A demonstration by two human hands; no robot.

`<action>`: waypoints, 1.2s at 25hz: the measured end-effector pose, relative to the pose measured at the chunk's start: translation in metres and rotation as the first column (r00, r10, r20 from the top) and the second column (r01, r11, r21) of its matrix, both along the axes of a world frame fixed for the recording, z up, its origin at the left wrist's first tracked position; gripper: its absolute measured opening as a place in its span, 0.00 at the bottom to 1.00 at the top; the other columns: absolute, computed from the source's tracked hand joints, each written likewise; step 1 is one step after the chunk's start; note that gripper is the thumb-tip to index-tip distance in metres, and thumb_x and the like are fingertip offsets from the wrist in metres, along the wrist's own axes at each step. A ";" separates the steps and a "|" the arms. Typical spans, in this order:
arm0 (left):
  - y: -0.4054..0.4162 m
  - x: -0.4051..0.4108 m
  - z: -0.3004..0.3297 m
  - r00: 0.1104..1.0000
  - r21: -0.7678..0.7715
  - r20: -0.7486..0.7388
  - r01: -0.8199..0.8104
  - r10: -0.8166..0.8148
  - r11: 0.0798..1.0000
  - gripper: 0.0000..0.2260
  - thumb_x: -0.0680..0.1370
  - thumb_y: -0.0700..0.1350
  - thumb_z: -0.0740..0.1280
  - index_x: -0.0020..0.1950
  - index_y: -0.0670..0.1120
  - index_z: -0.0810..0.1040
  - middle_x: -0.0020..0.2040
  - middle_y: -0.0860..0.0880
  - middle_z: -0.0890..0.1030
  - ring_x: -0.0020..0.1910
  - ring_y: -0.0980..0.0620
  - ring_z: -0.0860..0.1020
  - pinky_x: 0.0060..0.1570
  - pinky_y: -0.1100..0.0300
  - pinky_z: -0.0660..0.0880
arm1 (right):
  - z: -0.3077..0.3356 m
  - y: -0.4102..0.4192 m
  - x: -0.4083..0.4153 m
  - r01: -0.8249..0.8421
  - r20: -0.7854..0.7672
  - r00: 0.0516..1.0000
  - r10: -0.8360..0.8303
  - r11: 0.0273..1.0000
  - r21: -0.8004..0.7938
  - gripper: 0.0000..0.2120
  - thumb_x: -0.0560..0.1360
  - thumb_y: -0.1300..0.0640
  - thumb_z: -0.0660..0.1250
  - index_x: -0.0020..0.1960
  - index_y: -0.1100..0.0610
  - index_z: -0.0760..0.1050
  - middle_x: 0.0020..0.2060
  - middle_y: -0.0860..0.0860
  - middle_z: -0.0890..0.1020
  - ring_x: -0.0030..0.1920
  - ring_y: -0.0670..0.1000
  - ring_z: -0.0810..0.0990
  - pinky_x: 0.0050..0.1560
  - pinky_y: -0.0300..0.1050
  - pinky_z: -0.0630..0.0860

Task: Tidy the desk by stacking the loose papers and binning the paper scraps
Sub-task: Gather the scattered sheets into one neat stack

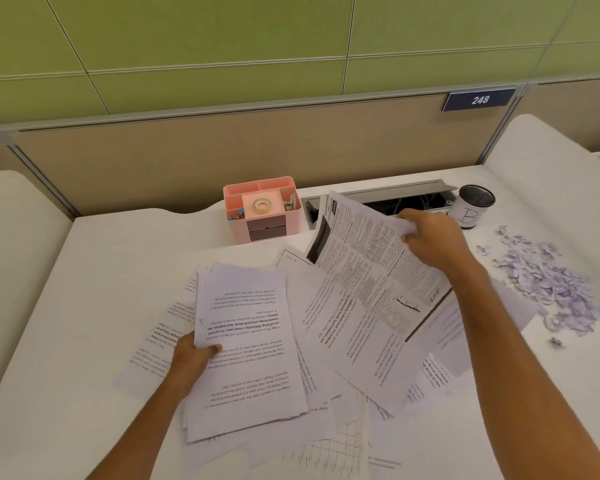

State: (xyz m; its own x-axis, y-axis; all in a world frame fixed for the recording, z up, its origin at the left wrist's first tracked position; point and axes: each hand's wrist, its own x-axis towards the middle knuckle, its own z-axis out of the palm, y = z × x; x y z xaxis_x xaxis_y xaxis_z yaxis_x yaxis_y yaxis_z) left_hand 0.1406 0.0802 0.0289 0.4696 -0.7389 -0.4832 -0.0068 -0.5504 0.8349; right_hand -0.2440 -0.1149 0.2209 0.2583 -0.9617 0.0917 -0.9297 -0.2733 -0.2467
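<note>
From the head view, the left hand (pixel 191 358) is gripping a gathered stack of papers (pixel 246 348) by its left edge, thumb curled over the top sheet, near the desk's (pixel 94 271) front edge. The right hand (pixel 430 240) is pinching the far end of a printed sheet (pixel 368 251), lifting it tilted above the loose papers (pixel 361 344) lying spread across the desk's middle. Paper scraps (pixel 548 282) are lying heaped toward the right edge, near a mesh cup (pixel 473 206) at the back
</note>
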 end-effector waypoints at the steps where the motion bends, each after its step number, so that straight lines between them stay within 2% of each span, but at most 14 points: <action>1: 0.000 0.000 0.000 1.000 0.002 -0.008 0.001 -0.001 1.000 0.19 0.73 0.31 0.71 0.63 0.40 0.77 0.53 0.43 0.82 0.46 0.48 0.80 0.47 0.56 0.77 | 0.008 0.001 0.000 0.014 0.057 0.998 -0.013 1.000 -0.015 0.13 0.75 0.61 0.65 0.58 0.52 0.77 0.46 0.55 0.83 0.45 0.57 0.78 0.43 0.46 0.70; 5: -0.001 0.003 0.000 0.998 0.009 -0.063 0.002 -0.001 1.000 0.18 0.72 0.31 0.71 0.61 0.41 0.78 0.48 0.47 0.82 0.45 0.49 0.81 0.44 0.57 0.77 | 0.031 0.000 -0.004 0.046 0.376 0.926 -0.033 0.999 -0.026 0.11 0.73 0.62 0.68 0.55 0.56 0.78 0.45 0.55 0.83 0.45 0.56 0.79 0.46 0.50 0.76; 7: -0.001 0.005 0.000 0.995 0.020 -0.102 -0.009 0.011 1.000 0.18 0.72 0.30 0.72 0.61 0.41 0.78 0.49 0.46 0.83 0.46 0.47 0.81 0.45 0.55 0.78 | 0.035 0.002 -0.002 0.009 0.570 0.821 -0.035 0.999 0.047 0.08 0.73 0.62 0.68 0.52 0.57 0.78 0.44 0.55 0.83 0.45 0.56 0.82 0.45 0.55 0.80; 9: 0.001 0.007 0.000 0.987 0.020 -0.162 -0.024 0.027 1.000 0.19 0.72 0.30 0.72 0.60 0.41 0.78 0.52 0.43 0.83 0.49 0.44 0.82 0.47 0.52 0.79 | 0.032 0.005 0.004 -0.049 0.741 0.667 -0.076 0.988 0.146 0.08 0.74 0.65 0.68 0.51 0.57 0.78 0.44 0.54 0.84 0.44 0.55 0.85 0.43 0.53 0.82; 14: 0.002 0.008 0.003 0.978 0.018 -0.209 -0.021 0.025 1.000 0.18 0.71 0.30 0.71 0.60 0.41 0.79 0.53 0.43 0.84 0.50 0.42 0.82 0.50 0.47 0.80 | 0.014 0.000 0.010 -0.174 0.913 0.368 -0.177 0.951 0.254 0.12 0.72 0.70 0.68 0.51 0.58 0.79 0.46 0.53 0.86 0.46 0.58 0.85 0.42 0.50 0.82; 16: 0.002 0.009 0.006 0.975 0.018 -0.220 -0.004 0.008 1.000 0.18 0.71 0.30 0.71 0.60 0.42 0.79 0.54 0.42 0.84 0.51 0.42 0.83 0.51 0.47 0.80 | 0.010 -0.006 0.012 -0.225 0.929 0.307 -0.206 0.933 0.281 0.11 0.71 0.69 0.69 0.51 0.59 0.80 0.46 0.54 0.86 0.47 0.58 0.85 0.41 0.48 0.82; 18: 0.003 0.011 0.004 0.970 0.016 -0.243 0.015 -0.010 1.000 0.18 0.72 0.30 0.71 0.60 0.42 0.79 0.54 0.42 0.84 0.51 0.42 0.83 0.51 0.47 0.80 | 0.006 -0.011 0.016 -0.311 0.915 0.316 -0.252 0.883 0.351 0.18 0.64 0.62 0.76 0.53 0.61 0.80 0.47 0.56 0.86 0.49 0.60 0.84 0.42 0.48 0.82; 21: 0.002 0.014 0.004 0.958 -0.008 -0.285 0.021 -0.023 1.000 0.13 0.76 0.36 0.70 0.60 0.43 0.79 0.53 0.43 0.84 0.50 0.43 0.83 0.46 0.49 0.81 | -0.008 -0.018 0.030 -0.403 0.837 0.443 -0.322 0.762 0.506 0.40 0.49 0.52 0.84 0.57 0.64 0.78 0.50 0.60 0.85 0.49 0.61 0.85 0.42 0.51 0.82; 22: 0.002 0.014 0.005 0.957 -0.004 -0.290 0.017 -0.017 1.000 0.09 0.78 0.40 0.69 0.58 0.44 0.80 0.51 0.44 0.85 0.49 0.44 0.84 0.43 0.51 0.82 | -0.015 -0.020 0.036 -0.427 0.808 0.496 -0.319 0.720 0.546 0.39 0.50 0.52 0.84 0.58 0.64 0.78 0.50 0.61 0.84 0.49 0.61 0.84 0.42 0.53 0.82; 23: 0.001 0.014 0.006 0.958 0.010 -0.288 0.008 -0.005 1.000 0.06 0.79 0.42 0.68 0.54 0.44 0.81 0.46 0.45 0.86 0.45 0.46 0.84 0.39 0.53 0.81 | -0.023 -0.022 0.044 -0.443 0.779 0.546 -0.309 0.682 0.582 0.34 0.56 0.56 0.82 0.59 0.64 0.77 0.52 0.63 0.83 0.49 0.62 0.84 0.43 0.54 0.82; 25: -0.001 0.013 0.008 0.964 0.032 -0.261 -0.036 0.043 0.999 0.10 0.81 0.43 0.65 0.42 0.41 0.79 0.33 0.46 0.84 0.31 0.51 0.82 0.29 0.59 0.77 | -0.038 -0.024 0.063 -0.432 0.714 0.645 -0.273 0.641 0.635 0.19 0.69 0.66 0.73 0.59 0.64 0.77 0.53 0.65 0.82 0.50 0.63 0.84 0.47 0.58 0.82; 26: -0.001 0.013 0.009 0.961 0.026 -0.266 -0.073 0.077 0.997 0.12 0.81 0.43 0.65 0.38 0.41 0.77 0.30 0.46 0.82 0.26 0.52 0.80 0.25 0.61 0.76 | -0.046 -0.025 0.072 -0.406 0.669 0.698 -0.254 0.629 0.663 0.16 0.71 0.68 0.70 0.59 0.64 0.77 0.53 0.64 0.82 0.50 0.63 0.84 0.48 0.59 0.82; 28: -0.001 0.014 0.011 0.945 -0.013 -0.303 -0.131 0.121 0.991 0.12 0.80 0.48 0.65 0.42 0.41 0.78 0.36 0.42 0.82 0.29 0.51 0.81 0.27 0.59 0.78 | -0.062 -0.026 0.087 -0.376 0.594 0.774 -0.219 0.596 0.709 0.14 0.73 0.67 0.70 0.58 0.62 0.77 0.51 0.61 0.84 0.49 0.61 0.85 0.48 0.60 0.82; 30: -0.003 0.019 0.007 0.938 -0.081 -0.334 -0.123 0.089 0.989 0.15 0.78 0.56 0.64 0.56 0.46 0.79 0.49 0.42 0.83 0.44 0.49 0.83 0.40 0.55 0.81 | -0.077 -0.025 0.100 -0.371 0.550 0.817 -0.172 0.572 0.731 0.14 0.73 0.65 0.70 0.58 0.61 0.78 0.51 0.60 0.84 0.48 0.60 0.85 0.49 0.60 0.82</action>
